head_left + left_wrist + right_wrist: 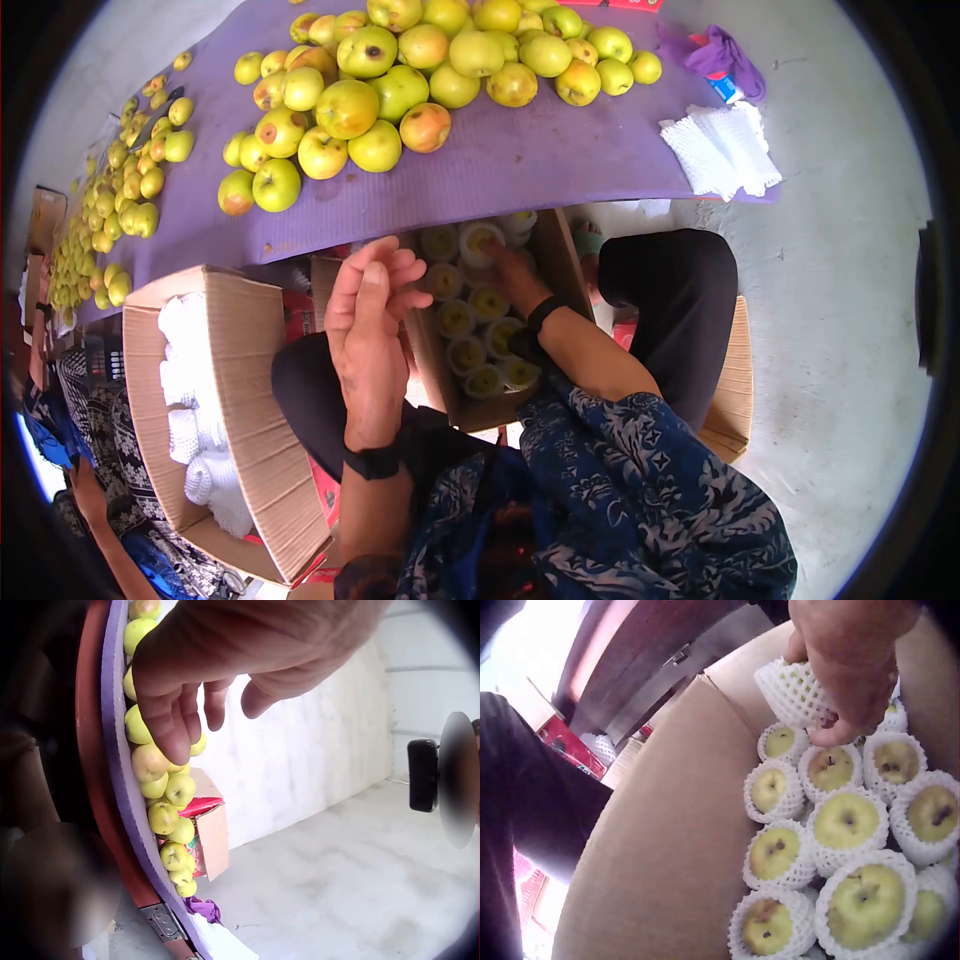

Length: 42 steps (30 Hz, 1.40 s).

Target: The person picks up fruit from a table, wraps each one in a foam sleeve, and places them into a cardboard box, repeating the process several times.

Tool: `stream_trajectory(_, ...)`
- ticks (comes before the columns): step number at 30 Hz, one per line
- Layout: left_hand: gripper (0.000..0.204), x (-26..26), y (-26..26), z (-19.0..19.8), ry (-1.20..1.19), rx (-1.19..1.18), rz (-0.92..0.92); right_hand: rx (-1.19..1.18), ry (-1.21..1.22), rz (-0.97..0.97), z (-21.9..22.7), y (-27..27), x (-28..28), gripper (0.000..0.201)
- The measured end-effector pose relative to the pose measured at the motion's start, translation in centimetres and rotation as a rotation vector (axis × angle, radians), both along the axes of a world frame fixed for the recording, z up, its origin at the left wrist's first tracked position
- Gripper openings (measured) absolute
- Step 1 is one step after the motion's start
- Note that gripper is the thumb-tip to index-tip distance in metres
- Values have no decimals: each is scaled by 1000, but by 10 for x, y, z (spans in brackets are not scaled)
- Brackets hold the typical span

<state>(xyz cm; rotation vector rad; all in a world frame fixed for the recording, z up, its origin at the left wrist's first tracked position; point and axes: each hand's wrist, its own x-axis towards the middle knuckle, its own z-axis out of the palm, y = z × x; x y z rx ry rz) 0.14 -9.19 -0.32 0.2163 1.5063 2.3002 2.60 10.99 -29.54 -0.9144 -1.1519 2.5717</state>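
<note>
My right hand reaches into a cardboard box between my knees. Its fingers and thumb grip an apple in a white foam net, held over the far part of the box. Below it, several yellow-green apples sit packed in rows, each in its own foam net. My left hand is raised beside the box, below the table edge in the head view, with fingers loosely bent and nothing in them. In the left wrist view, that hand overlaps the apples on the table.
A purple-covered table bears a heap of loose apples. Flat foam nets and a purple cloth lie at its right end. At left stands an open carton with white foam nets. Another person's arm shows at far left.
</note>
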Motion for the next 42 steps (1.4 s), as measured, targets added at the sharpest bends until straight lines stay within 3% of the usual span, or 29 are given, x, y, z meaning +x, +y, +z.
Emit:
stream_trajectory(2,28,-2,-1,-2,-36,-7,9,174,-167,87,52,-7,-2,35)
stream_trajectory(6,32,0,-8,-2,-35,14,-23,138,-35,64,-4,6,-17,35)
stream_trajectory(8,31,0,-7,-2,-45,0,-40,475,43,112,-45,14,-19,36)
stream_trajectory(9,29,0,-6,-2,-46,24,-37,467,37,110,-41,12,-17,36)
stream_trajectory(11,27,1,-5,-3,-53,43,-35,1198,21,106,-17,10,-15,39)
stream_trajectory(14,27,1,-4,-3,-59,39,-62,1286,-64,182,-7,9,-15,44)
stream_trajectory(15,27,1,-4,-3,-57,38,-67,1281,-69,184,-13,7,-17,44)
stream_trajectory(17,27,2,-2,-3,-59,31,-73,685,33,-99,-24,1,-28,30)
stream_trajectory(23,30,4,1,-5,-62,-42,-93,782,100,-278,-40,2,-46,38)
stream_trajectory(27,31,4,2,-7,-55,-51,-108,729,30,-182,-87,3,-50,49)
stream_trajectory(33,32,4,2,-9,-33,-44,-135,725,24,-298,-109,8,-55,51)
stream_trajectory(35,32,5,2,-10,-20,-56,-134,1015,211,-337,-116,11,-51,44)
stream_trajectory(36,32,5,2,-10,-20,-57,-135,1014,210,-337,-117,11,-51,44)
stream_trajectory(38,32,6,2,-10,-36,-67,-126,113,-95,-231,-76,9,-53,41)
stream_trajectory(42,32,6,2,-10,-29,-70,-133,115,-159,-170,-36,11,-52,39)
